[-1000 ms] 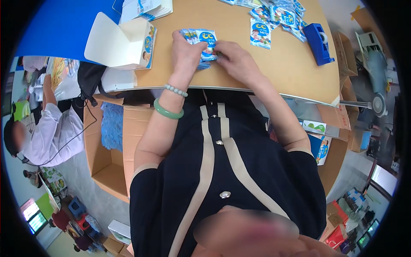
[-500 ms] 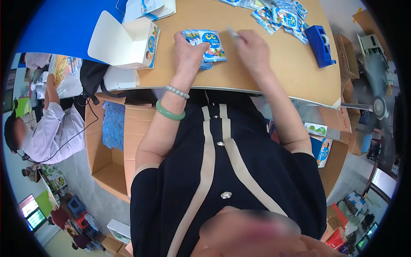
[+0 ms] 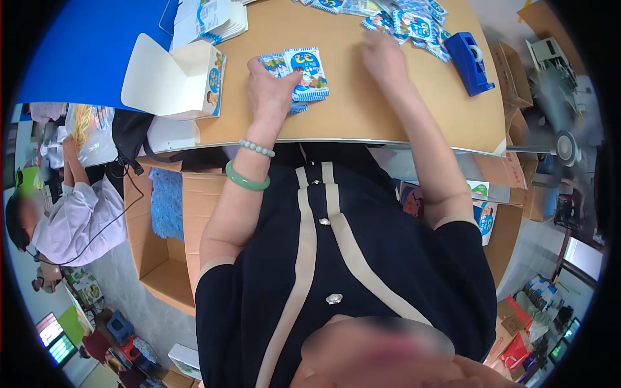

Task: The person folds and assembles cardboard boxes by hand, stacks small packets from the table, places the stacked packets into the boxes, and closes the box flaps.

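Note:
My left hand (image 3: 272,94) is closed around a small bunch of blue-and-white snack packets (image 3: 306,74), its thumb pressed on the front one. The bunch is held just above or on the tan tabletop, with striped packet edges showing below. My right hand (image 3: 386,61) reaches toward a loose pile of the same packets (image 3: 414,24) at the far side. Its fingertips are blurred at the pile's near edge, so whether they grip a packet does not show. Left of my left hand stands an open white box (image 3: 171,81) with a blue printed side and its lid raised.
A blue tape dispenser (image 3: 469,63) stands near the table's right edge. Flat white cartons (image 3: 210,19) are stacked at the back left, beside a blue surface (image 3: 77,52). Below is an open cardboard box (image 3: 165,258). Another person (image 3: 81,216) sits at the left.
My right hand has moved away from the bunch toward the pile; the blurred pale thing at its fingers no longer shows. My left hand still holds its packets, the front one now more upright.

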`<state>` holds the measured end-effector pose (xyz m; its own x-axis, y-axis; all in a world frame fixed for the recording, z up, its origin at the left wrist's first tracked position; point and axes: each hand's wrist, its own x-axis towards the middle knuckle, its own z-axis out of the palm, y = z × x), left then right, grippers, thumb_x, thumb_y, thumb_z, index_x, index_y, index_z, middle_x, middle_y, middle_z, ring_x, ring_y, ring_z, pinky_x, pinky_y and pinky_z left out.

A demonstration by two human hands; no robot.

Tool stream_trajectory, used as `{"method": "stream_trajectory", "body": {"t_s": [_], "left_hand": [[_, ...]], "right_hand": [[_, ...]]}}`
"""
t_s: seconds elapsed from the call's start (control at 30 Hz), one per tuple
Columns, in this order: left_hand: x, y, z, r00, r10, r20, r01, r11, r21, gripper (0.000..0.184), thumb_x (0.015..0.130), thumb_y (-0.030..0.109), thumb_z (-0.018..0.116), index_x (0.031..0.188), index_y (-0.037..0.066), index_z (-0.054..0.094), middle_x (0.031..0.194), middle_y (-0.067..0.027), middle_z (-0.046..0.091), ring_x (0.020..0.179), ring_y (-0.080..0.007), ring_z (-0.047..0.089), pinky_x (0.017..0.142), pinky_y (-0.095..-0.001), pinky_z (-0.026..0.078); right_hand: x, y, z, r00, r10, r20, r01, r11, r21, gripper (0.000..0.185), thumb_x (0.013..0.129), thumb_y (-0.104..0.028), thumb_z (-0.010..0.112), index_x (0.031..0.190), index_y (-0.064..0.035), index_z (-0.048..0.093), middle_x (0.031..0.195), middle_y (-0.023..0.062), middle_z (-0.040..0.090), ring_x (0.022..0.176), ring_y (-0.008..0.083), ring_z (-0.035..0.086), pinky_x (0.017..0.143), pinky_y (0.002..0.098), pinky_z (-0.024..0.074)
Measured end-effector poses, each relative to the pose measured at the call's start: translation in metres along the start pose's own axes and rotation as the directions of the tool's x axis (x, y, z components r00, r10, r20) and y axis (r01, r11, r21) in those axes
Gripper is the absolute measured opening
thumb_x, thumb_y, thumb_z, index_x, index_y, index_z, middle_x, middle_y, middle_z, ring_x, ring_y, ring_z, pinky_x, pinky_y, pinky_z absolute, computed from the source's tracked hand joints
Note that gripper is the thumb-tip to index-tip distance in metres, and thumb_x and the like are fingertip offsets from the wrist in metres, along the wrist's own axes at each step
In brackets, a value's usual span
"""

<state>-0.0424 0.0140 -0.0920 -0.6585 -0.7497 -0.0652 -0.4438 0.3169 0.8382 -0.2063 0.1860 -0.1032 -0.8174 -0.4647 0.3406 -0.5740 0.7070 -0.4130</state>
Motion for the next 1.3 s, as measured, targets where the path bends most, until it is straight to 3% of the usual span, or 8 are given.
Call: {"method": "stream_trajectory", "body": {"t_s": [0.03, 0.2, 0.33, 0.57, 0.87, 0.97, 1.1, 1.3], "left_hand": [[-0.001, 0.001, -0.001, 1.0, 0.002, -0.004, -0.002, 1.0, 0.009, 0.076, 0.07, 0.03, 0.085, 0.125, -0.002, 0.043, 0.109, -0.0204, 0.066, 0.098, -0.0334, 0.068, 0.083, -0.0423, 0.054], [-0.001, 0.003, -0.003, 1.0, -0.003, -0.018, 0.004, 1.0, 0.02, 0.076, 0.07, 0.029, 0.085, 0.125, -0.002, 0.043, 0.109, -0.02, 0.066, 0.097, -0.0329, 0.068, 0.083, -0.0426, 0.054], [-0.003, 0.004, -0.004, 1.0, -0.011, -0.011, 0.011, 1.0, 0.002, 0.076, 0.07, 0.029, 0.085, 0.126, -0.002, 0.043, 0.108, -0.0203, 0.066, 0.096, -0.034, 0.068, 0.083, -0.0425, 0.054], [0.006, -0.015, 0.002, 0.998, 0.054, -0.02, -0.054, 0.998, -0.024, 0.078, 0.072, 0.031, 0.083, 0.128, -0.004, 0.042, 0.11, -0.0229, 0.065, 0.1, -0.0365, 0.066, 0.086, -0.0433, 0.053], [-0.005, 0.012, -0.003, 0.997, 0.073, 0.002, -0.073, 0.995, 0.074, 0.079, 0.07, 0.031, 0.083, 0.128, -0.004, 0.042, 0.12, -0.0248, 0.058, 0.109, -0.0374, 0.061, 0.09, -0.045, 0.051], [-0.006, 0.016, -0.002, 0.998, 0.058, 0.028, -0.061, 0.991, 0.115, 0.081, 0.069, 0.031, 0.084, 0.129, -0.004, 0.042, 0.12, -0.0241, 0.058, 0.108, -0.0371, 0.061, 0.09, -0.0451, 0.051], [-0.007, 0.015, -0.005, 0.999, 0.027, 0.028, -0.03, 0.992, 0.121, 0.082, 0.067, 0.03, 0.085, 0.129, -0.003, 0.042, 0.118, -0.0229, 0.058, 0.108, -0.0365, 0.062, 0.09, -0.0452, 0.052], [-0.006, 0.012, -0.003, 0.999, 0.029, 0.016, -0.031, 0.994, 0.106, 0.082, 0.066, 0.03, 0.086, 0.128, -0.002, 0.042, 0.118, -0.0213, 0.059, 0.107, -0.0355, 0.062, 0.089, -0.0452, 0.052]], "right_hand": [[0.016, 0.018, 0.004, 0.991, -0.1, -0.089, 0.065, 0.941, -0.331, 0.015, 0.088, -0.009, 0.06, 0.1, -0.0017, 0.066, 0.094, 0.0145, 0.068, 0.087, 0.0327, 0.066, 0.076, 0.0409, 0.0541], [0.025, 0.04, 0.009, 0.96, -0.263, -0.09, 0.177, 0.826, -0.535, 0.009, 0.087, -0.008, 0.058, 0.092, -0.0041, 0.064, 0.096, 0.0151, 0.067, 0.087, 0.0344, 0.065, 0.076, 0.0438, 0.0534], [0.009, 0.027, 0.0, 0.993, -0.098, -0.07, 0.075, 0.956, -0.283, 0.012, 0.088, -0.009, 0.058, 0.096, -0.0084, 0.066, 0.097, 0.0133, 0.066, 0.09, 0.0348, 0.064, 0.077, 0.0447, 0.0531], [-0.069, -0.051, -0.002, 0.806, -0.583, -0.108, 0.592, 0.786, 0.179, 0.016, 0.084, -0.002, 0.062, 0.099, -0.0069, 0.064, 0.115, 0.0123, 0.066, 0.103, 0.0335, 0.064, 0.088, 0.0421, 0.0525], [-0.068, -0.055, 0.012, 0.861, -0.501, -0.09, 0.505, 0.817, 0.279, 0.015, 0.084, -0.001, 0.06, 0.1, -0.0017, 0.061, 0.12, 0.014, 0.065, 0.11, 0.0352, 0.062, 0.095, 0.0413, 0.0506], [-0.049, -0.036, -0.008, 0.907, -0.381, 0.18, 0.207, 0.776, 0.596, 0.013, 0.087, -0.005, 0.059, 0.099, 0.0017, 0.058, 0.115, 0.0158, 0.066, 0.108, 0.0381, 0.061, 0.093, 0.0412, 0.0512], [0.011, 0.022, -0.019, 0.999, -0.046, 0.001, 0.045, 0.967, -0.249, 0.019, 0.091, -0.017, 0.056, 0.098, 0.0003, 0.061, 0.104, 0.015, 0.067, 0.101, 0.0347, 0.063, 0.087, 0.0432, 0.0523], [0.029, 0.073, 0.008, 0.972, -0.235, 0.008, 0.195, 0.787, -0.586, 0.024, 0.089, -0.025, 0.061, 0.1, -0.0039, 0.063, 0.102, 0.0132, 0.064, 0.101, 0.0329, 0.063, 0.083, 0.0476, 0.0528]]}}
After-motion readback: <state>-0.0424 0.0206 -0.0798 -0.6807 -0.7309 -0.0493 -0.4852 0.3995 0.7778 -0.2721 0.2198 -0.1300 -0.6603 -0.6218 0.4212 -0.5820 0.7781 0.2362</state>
